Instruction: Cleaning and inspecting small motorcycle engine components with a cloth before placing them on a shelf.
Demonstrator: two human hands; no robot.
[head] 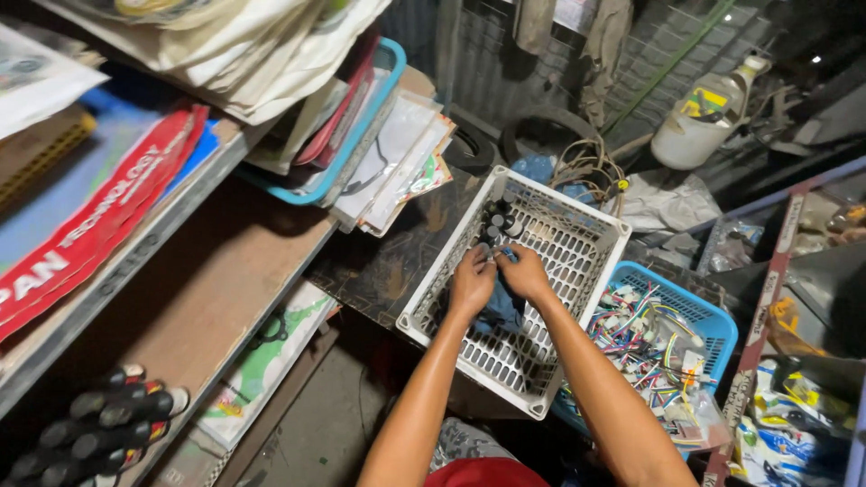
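Cluttered shelves left; both hands [498, 278] pinched together on small part over white basket [577, 236]; blue basket [713, 317] right.

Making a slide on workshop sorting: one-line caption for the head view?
Both hands, left hand and right hand, work a small part over a white slotted basket.

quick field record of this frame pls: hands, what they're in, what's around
left hand: inside white slotted basket, fingers pinched on a small item, too small to identify
right hand: meets the left hand on the same item
under hands: blue cloth
basket far corner: dark cylindrical parts
right of basket: blue basket of coloured wires
left: shelves with a blue tray of papers
background: white jug
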